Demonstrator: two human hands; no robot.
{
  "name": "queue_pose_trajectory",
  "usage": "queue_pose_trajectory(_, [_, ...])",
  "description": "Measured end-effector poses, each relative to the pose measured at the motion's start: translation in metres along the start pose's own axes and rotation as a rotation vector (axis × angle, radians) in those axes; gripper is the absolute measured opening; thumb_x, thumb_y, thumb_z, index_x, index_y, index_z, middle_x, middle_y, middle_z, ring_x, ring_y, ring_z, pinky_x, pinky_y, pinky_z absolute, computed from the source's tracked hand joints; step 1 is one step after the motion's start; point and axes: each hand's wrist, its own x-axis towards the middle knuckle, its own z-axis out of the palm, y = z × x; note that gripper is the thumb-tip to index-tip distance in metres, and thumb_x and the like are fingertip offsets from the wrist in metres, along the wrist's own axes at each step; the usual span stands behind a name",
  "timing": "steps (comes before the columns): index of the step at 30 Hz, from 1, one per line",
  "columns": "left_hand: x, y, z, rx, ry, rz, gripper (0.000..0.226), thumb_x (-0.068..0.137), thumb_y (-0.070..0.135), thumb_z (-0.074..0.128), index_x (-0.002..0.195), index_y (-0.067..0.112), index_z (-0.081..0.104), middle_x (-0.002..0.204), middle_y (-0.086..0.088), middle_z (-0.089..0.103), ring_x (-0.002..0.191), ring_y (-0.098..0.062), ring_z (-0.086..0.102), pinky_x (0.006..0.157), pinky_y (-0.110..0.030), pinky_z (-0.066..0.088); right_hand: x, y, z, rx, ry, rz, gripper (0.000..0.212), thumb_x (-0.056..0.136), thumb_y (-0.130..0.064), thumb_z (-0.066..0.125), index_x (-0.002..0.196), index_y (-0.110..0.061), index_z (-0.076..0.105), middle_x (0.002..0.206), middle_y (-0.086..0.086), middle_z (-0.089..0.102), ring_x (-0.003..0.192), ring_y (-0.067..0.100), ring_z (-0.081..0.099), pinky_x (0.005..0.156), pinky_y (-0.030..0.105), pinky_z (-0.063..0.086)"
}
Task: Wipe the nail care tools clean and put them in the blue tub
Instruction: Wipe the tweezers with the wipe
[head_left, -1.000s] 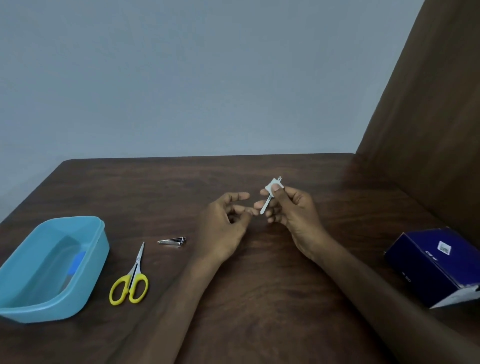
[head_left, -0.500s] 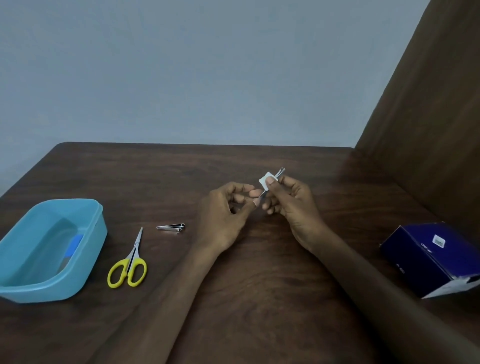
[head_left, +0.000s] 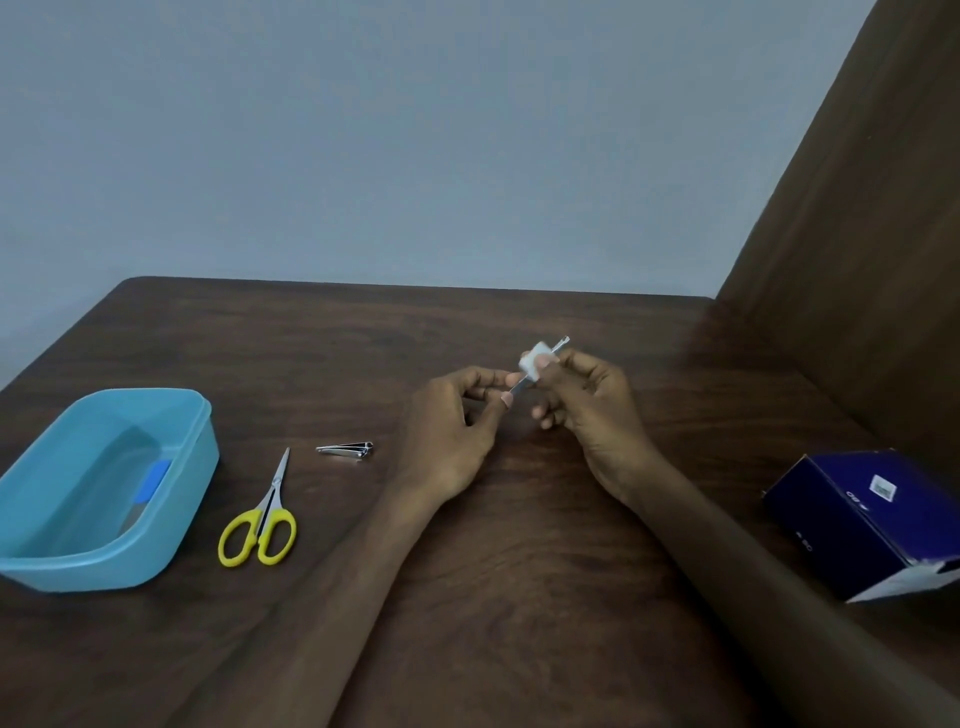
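A dark wooden table (head_left: 519, 597) filled the lower half of the view, with a brown wooden panel (head_left: 857, 260) rising along its right edge. At the left edge sat the blue tub (head_left: 171, 525), open-topped, with a blue-handled tool (head_left: 150, 483) lying on its floor. At the right edge a dark blue cardboard box (head_left: 862, 514) lay on its side, one flap open toward the viewer. Over the middle of the table, the left hand (head_left: 457, 431) had its fingers curled, thumb and forefinger pinching the lower end of a slim metal nail tool (head_left: 519, 387). The right hand (head_left: 592, 410) was curled too, its thumb and fingers pinching a small white wipe (head_left: 532, 364) folded round the upper part of that tool, whose tip stuck out beyond the wipe. Both hands held the tool above the tabletop, slanted up to the right. Yellow-handled scissors (head_left: 262, 525) lay just beside the tub, blades pointing away from the viewer. A metal nail clipper (head_left: 345, 449) lay between the scissors and the left hand, touching neither.
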Motion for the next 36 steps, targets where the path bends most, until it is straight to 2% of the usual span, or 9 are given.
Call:
queue_pose_trajectory(3, [-0.001,0.0,0.0,0.015,-0.011,0.009,0.018,0.1,0.027,0.072,0.111,0.04,0.08,0.081,0.018,0.077,0.056,0.001,0.063,0.057,-0.017,0.046,0.0,-0.005,0.001,0.079,0.018,0.06,0.047,0.113,-0.04,0.044,0.11,-0.005,0.075,0.095,0.016,0.082,0.055,0.015,0.06,0.054,0.025,0.049])
queue_pose_trajectory(5, [0.0,-0.001,0.0,0.027,-0.017,0.005,0.018,0.101,0.029,0.071,0.111,0.042,0.08,0.083,0.018,0.077,0.058,0.0,0.065,0.057,-0.018,0.047,0.0,-0.005,0.0,0.077,0.006,0.054,0.045,0.113,-0.037,0.045,0.111,-0.004,0.075,0.092,0.012,0.082,0.056,0.015,0.06,0.054,0.025,0.049])
queue_pose_trajectory(9, [0.0,0.001,-0.001,0.046,-0.007,-0.005,0.016,0.101,0.032,0.071,0.11,0.041,0.08,0.085,0.019,0.078,0.057,0.004,0.063,0.056,-0.019,0.045,0.0,0.001,-0.001,0.002,-0.012,-0.008,0.016,0.106,-0.021,0.064,0.108,-0.014,0.078,0.09,0.001,0.079,0.056,0.013,0.059,0.054,0.024,0.05])
queue_pose_trajectory(15, [0.0,0.003,-0.001,0.065,-0.017,-0.009,0.014,0.101,0.033,0.071,0.11,0.04,0.08,0.078,0.023,0.075,0.051,0.006,0.058,0.053,-0.014,0.038,0.002,-0.001,0.0,0.045,0.002,0.029,0.039,0.113,-0.035,0.048,0.11,-0.008,0.076,0.099,0.017,0.081,0.055,0.015,0.059,0.054,0.026,0.048])
queue_pose_trajectory(19, [0.0,0.003,-0.002,0.064,-0.003,-0.02,0.013,0.099,0.033,0.073,0.109,0.039,0.08,0.082,0.02,0.077,0.06,0.005,0.065,0.057,-0.015,0.045,0.002,0.004,-0.001,-0.037,-0.023,-0.031,0.014,0.105,-0.017,0.066,0.114,-0.013,0.076,0.087,0.0,0.079,0.056,0.01,0.059,0.057,0.026,0.049])
queue_pose_trajectory(25, [0.001,0.002,-0.003,-0.081,0.024,-0.026,0.016,0.094,0.023,0.081,0.108,0.03,0.081,0.085,0.013,0.08,0.063,0.001,0.067,0.062,-0.015,0.05,0.002,0.003,-0.002,-0.069,-0.087,-0.056,0.034,0.089,-0.008,0.084,0.12,-0.014,0.072,0.079,-0.002,0.077,0.059,0.007,0.06,0.057,0.02,0.048])
queue_pose_trajectory(30, [-0.002,0.007,-0.006,-0.241,0.004,-0.071,0.03,0.094,0.006,0.075,0.121,0.018,0.078,0.094,0.008,0.084,0.085,-0.006,0.077,0.08,-0.021,0.056,0.002,0.005,-0.003,-0.023,-0.092,-0.05,0.038,0.086,-0.003,0.085,0.12,-0.014,0.071,0.084,-0.001,0.08,0.059,0.006,0.062,0.055,0.019,0.048])
queue_pose_trajectory(33, [-0.003,0.011,-0.008,-0.275,0.002,-0.112,0.033,0.095,0.001,0.067,0.121,0.017,0.079,0.093,0.001,0.083,0.066,0.001,0.064,0.061,-0.011,0.047,0.002,0.005,-0.002,-0.041,-0.089,-0.05,0.038,0.086,-0.004,0.086,0.12,-0.013,0.071,0.085,0.0,0.08,0.061,0.005,0.064,0.055,0.018,0.047])
queue_pose_trajectory(36, [-0.003,0.011,-0.007,-0.247,0.018,-0.106,0.031,0.096,0.005,0.067,0.119,0.021,0.078,0.096,-0.009,0.082,0.061,-0.005,0.056,0.051,-0.009,0.04,0.003,0.006,-0.001,-0.043,-0.079,-0.039,0.025,0.092,-0.007,0.081,0.116,-0.012,0.072,0.084,0.002,0.079,0.056,0.007,0.061,0.053,0.02,0.046])
